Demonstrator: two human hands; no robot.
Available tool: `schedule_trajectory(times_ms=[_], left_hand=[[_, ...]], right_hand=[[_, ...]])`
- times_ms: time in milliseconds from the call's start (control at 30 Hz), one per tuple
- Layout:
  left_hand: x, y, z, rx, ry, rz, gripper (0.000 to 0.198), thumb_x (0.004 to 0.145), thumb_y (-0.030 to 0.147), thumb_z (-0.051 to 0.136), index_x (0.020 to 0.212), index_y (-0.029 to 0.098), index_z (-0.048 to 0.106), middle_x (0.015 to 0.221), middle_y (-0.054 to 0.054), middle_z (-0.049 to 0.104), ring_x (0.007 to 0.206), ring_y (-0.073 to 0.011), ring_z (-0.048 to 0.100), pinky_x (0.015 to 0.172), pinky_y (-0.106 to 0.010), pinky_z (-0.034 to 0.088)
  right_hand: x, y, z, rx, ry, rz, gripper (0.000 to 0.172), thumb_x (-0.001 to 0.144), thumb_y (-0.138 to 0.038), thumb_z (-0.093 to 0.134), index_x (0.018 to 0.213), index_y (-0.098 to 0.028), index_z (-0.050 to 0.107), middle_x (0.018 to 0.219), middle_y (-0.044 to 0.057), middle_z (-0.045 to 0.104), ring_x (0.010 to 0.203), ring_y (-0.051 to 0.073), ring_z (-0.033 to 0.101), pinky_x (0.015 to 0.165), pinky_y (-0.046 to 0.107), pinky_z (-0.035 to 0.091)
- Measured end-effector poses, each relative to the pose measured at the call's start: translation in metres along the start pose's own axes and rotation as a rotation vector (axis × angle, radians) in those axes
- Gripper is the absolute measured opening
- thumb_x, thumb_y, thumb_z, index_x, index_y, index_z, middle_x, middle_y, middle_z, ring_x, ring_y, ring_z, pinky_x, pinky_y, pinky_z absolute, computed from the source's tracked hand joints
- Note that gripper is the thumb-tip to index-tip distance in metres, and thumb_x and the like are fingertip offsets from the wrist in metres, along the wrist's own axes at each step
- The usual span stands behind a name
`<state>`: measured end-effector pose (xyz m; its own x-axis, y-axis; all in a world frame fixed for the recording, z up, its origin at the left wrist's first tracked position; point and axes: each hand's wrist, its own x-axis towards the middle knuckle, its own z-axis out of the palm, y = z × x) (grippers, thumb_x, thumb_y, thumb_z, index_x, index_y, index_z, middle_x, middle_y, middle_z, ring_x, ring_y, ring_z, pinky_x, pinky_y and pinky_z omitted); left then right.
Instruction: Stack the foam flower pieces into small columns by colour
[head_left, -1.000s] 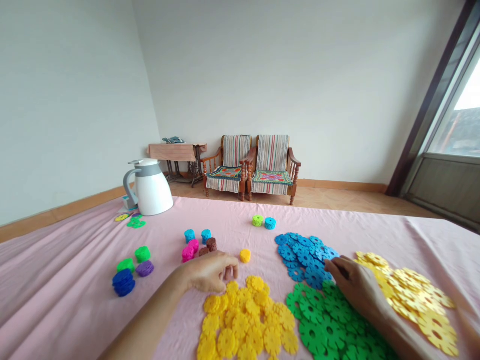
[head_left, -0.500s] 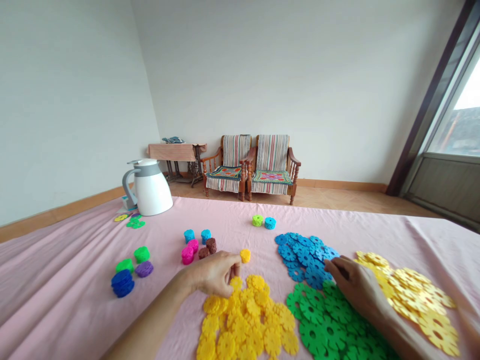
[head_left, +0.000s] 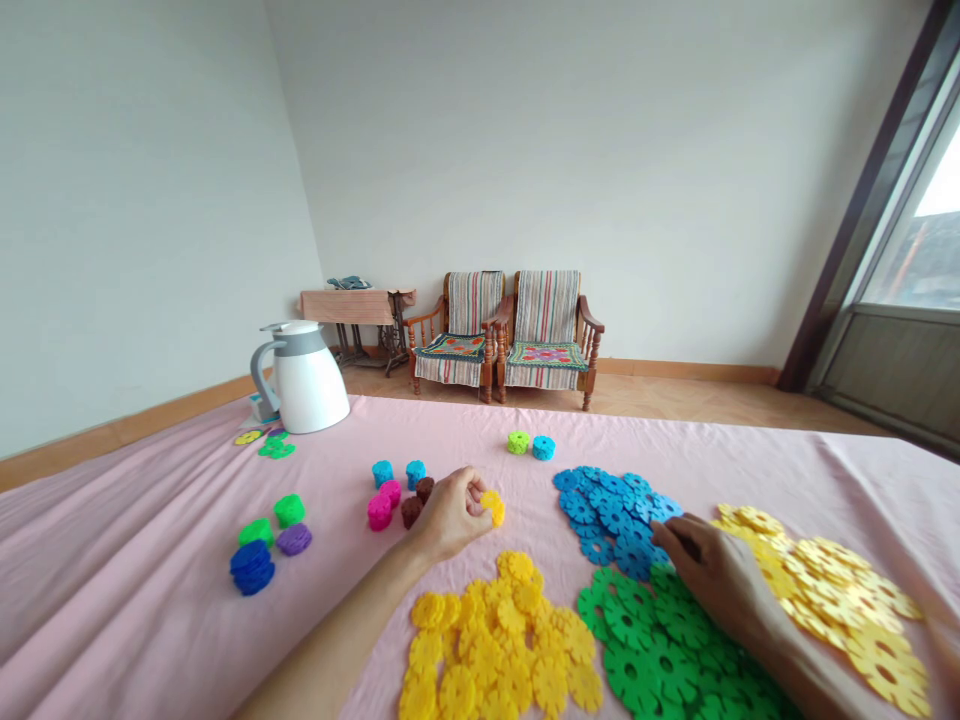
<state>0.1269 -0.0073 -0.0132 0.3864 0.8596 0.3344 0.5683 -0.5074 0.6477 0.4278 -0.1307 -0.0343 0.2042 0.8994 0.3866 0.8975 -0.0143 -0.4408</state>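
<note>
My left hand (head_left: pixel 452 512) has its fingertips pinched on the small yellow stack of discs (head_left: pixel 493 507), which stands on the pink cloth just above the loose yellow disc pile (head_left: pixel 495 640). My right hand (head_left: pixel 712 575) lies palm down on the green disc pile (head_left: pixel 660 650), its fingers curled at the near edge of the blue disc pile (head_left: pixel 611 510). What, if anything, those fingers hold is hidden. A second, paler yellow disc pile (head_left: pixel 832 595) lies to the right of that hand.
Small stacks stand further left: pink (head_left: pixel 382 505), brown (head_left: pixel 417 503), teal (head_left: pixel 398 472), green (head_left: pixel 288 510), purple (head_left: pixel 294 539), dark blue (head_left: pixel 252 568). A lime and a teal stack (head_left: pixel 529 444) sit farther back. A white jug (head_left: pixel 304 375) stands at the far left. Two chairs (head_left: pixel 506 338) stand by the wall.
My left hand rose from the top of the yellow pile and moved up and right onto the small yellow stack. My right hand stayed put.
</note>
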Motion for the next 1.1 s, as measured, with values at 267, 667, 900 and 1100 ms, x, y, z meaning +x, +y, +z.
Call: schedule_trajectory(times_ms=[267,667,900,1100], left_hand=[[0.003,-0.005,0.007,0.061,-0.026,0.022,0.015,0.059,0.014,0.057,0.072,0.017,0.051,0.063,0.004,0.052,0.06,-0.011,0.051,0.056,-0.02,0.038],[-0.018,0.033,-0.018,0.082,-0.342,0.323,0.018,0.068,0.009,0.055,0.081,0.019,0.063,0.077,0.001,0.053,0.063,-0.0098,0.05,0.06,-0.019,0.038],[-0.028,0.046,-0.01,0.175,-0.505,0.406,0.024,0.066,0.009,0.056,0.085,0.021,0.064,0.092,-0.002,0.054,0.077,-0.0145,0.053,0.071,-0.023,0.041],[-0.027,0.046,-0.004,0.183,-0.502,0.407,0.014,0.064,0.011,0.056,0.076,0.018,0.059,0.081,-0.001,0.053,0.075,-0.0148,0.053,0.07,-0.023,0.041]], right_hand=[[0.0,-0.002,-0.001,-0.005,-0.009,0.0,0.048,0.085,-0.051,0.032,0.064,-0.019,0.06,0.058,0.0,0.056,0.052,0.012,0.049,0.054,0.025,0.034],[-0.001,-0.002,-0.001,-0.004,-0.008,-0.006,0.047,0.086,-0.05,0.033,0.065,-0.019,0.061,0.059,0.0,0.056,0.052,0.012,0.049,0.055,0.025,0.034],[-0.001,-0.003,-0.002,-0.018,0.011,-0.029,0.046,0.086,-0.048,0.033,0.064,-0.019,0.061,0.058,0.0,0.057,0.051,0.012,0.049,0.053,0.025,0.034],[-0.001,-0.004,-0.002,-0.02,0.0,-0.024,0.045,0.086,-0.048,0.034,0.065,-0.019,0.062,0.058,0.0,0.058,0.051,0.012,0.049,0.054,0.025,0.034]])
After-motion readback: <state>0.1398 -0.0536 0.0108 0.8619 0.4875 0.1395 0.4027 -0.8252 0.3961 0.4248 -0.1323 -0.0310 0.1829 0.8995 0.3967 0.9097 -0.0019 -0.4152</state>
